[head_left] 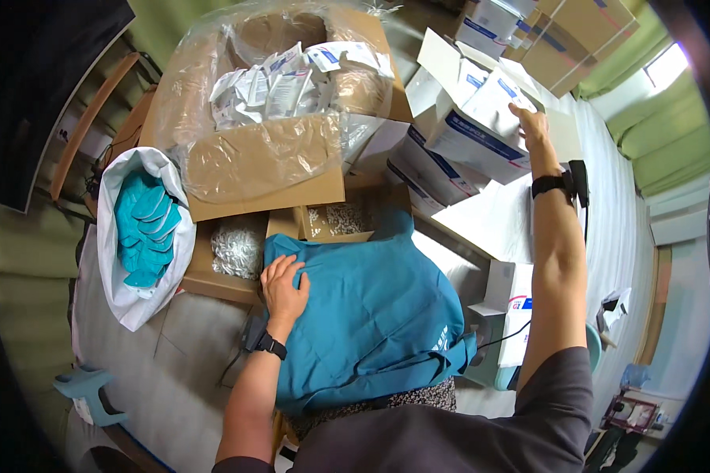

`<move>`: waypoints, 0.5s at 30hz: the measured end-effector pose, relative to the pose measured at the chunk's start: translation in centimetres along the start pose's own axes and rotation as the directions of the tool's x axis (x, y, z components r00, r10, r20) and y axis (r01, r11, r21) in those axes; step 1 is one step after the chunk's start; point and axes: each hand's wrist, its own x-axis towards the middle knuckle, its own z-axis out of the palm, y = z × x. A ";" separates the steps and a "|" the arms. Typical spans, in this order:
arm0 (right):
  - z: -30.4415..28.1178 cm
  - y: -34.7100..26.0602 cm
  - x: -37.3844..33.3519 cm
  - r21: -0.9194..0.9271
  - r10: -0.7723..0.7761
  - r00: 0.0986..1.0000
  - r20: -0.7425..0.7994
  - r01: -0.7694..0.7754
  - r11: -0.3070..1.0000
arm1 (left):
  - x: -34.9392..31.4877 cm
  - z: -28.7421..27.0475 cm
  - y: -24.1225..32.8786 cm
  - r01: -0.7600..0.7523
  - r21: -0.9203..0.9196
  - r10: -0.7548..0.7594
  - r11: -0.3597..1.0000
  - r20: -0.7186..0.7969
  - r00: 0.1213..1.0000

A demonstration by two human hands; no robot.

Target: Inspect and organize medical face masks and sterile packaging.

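Left hand [284, 285] lies flat, fingers spread, pressing on the teal cloth [371, 315] that is draped over the near edge of the counter [173, 355], right in front of the person. Right hand [532, 126] is stretched far out to the back right, fingers resting on a white packet [493, 98] that stands in an open white-and-blue carton [465, 138]; whether it actually grips the packet, I cannot tell. The two hands are well apart. Behind the cloth sit small cardboard trays of white bits [241, 248], and beyond them a big cardboard box [276, 102] lined with clear plastic, full of white sachets. At the left edge, a white bag [146, 236] gapes open, showing stacked teal pieces inside.
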 end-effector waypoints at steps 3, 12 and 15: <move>2.5 -1.1 0.1 -0.115 -0.199 0.977 -0.079 0.189 0.975 | -0.1 -0.3 -0.5 0.014 0.000 -0.014 1.000 -0.005 1.000; 3.6 -3.5 -0.4 -0.254 -0.310 0.937 0.161 0.343 0.904 | 0.1 -0.3 -0.6 0.032 -0.037 -0.032 0.999 -0.017 0.999; 5.5 -2.9 1.4 -0.267 -0.147 0.976 0.157 0.186 0.946 | 0.1 -0.8 -1.0 0.039 -0.023 -0.040 0.999 -0.022 0.999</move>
